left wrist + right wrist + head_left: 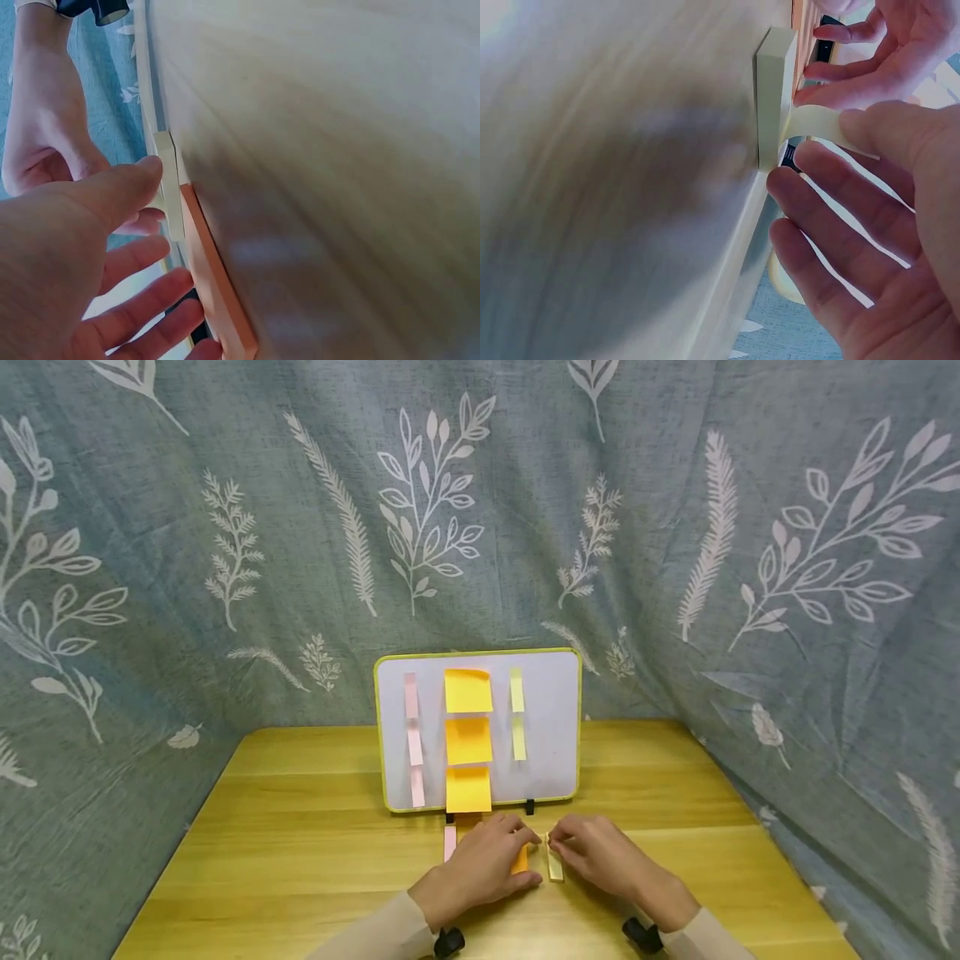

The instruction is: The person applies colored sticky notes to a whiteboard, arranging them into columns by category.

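My right hand [607,860] pinches the end of a pale yellow sticky note strip [817,124] between thumb and forefinger. The strip curls up from a narrow pad of yellow sticky notes [775,97] lying on the table. My left hand [483,864] spreads just left of that pad, over a pad of orange sticky notes [217,277]. Its fingers are loosely bent and grip nothing; in the left wrist view its thumb appears close to the yellow pad, but contact is unclear. A pink sticky note pad [450,842] lies beside the left hand, partly covered.
Behind the hands a whiteboard [551,718] with a yellow rim leans on small black feet [530,807]. It bears a column of pink strips [412,697], one of orange notes [468,693] and two yellow strips [517,689]. A leaf-patterned curtain [480,527] hangs behind the wooden table [300,827].
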A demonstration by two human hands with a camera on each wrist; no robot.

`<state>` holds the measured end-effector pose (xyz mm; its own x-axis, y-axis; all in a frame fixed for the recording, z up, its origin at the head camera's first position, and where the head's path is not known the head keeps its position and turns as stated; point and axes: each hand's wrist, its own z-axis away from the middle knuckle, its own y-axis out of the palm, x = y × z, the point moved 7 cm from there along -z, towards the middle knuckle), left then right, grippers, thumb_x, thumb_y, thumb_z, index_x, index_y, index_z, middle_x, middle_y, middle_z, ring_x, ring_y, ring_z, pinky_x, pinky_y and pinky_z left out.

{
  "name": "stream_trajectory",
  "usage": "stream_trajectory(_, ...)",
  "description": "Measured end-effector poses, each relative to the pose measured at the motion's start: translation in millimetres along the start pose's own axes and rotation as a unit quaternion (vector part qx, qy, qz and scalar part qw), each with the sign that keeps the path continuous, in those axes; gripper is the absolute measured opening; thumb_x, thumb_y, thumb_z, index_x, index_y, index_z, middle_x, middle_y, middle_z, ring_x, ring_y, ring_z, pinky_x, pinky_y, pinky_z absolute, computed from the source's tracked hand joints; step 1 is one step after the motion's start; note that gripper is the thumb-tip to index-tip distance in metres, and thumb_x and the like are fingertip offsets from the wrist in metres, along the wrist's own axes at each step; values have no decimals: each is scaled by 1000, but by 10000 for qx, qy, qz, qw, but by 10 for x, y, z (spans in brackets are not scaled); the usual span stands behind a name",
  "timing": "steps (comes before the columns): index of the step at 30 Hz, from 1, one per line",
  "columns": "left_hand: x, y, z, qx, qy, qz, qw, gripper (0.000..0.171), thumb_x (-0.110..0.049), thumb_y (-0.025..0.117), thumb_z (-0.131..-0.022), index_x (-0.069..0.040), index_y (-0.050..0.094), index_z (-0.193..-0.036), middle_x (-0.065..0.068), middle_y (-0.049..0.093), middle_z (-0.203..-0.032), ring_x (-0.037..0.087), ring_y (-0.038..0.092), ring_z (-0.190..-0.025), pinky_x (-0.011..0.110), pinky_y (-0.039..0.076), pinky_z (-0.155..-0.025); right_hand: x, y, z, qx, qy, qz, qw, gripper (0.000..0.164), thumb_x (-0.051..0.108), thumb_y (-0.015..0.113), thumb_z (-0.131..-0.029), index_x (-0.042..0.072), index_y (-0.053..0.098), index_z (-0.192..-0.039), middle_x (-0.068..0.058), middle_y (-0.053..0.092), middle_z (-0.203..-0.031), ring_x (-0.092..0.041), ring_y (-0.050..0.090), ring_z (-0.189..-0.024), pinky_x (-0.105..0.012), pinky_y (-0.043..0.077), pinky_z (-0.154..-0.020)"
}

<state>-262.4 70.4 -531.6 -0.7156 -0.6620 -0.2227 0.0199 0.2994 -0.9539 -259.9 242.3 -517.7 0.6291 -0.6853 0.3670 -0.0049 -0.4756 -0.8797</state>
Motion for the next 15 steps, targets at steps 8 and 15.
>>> stream_trajectory(8,-8,47,-93,36,-351,-114,9993,61,-68,87,-99,-24,81,-143,-2,77,-145,22,70,-135,42,64,-109,20,27,-34,-96,107,-203,9997,8,2,84,-105,9,86,-105,-1,89,-102,-12,85,-97,-32,71,-84)
stream_trajectory(15,-29,63,-126,104,-407,-203,9989,63,-72,86,-98,-29,80,-143,-3,75,-145,21,70,-134,44,62,-108,9,23,-57,-35,348,-133,9993,7,7,86,-105,14,87,-105,1,89,-101,-7,84,-94,-31,70,-83)
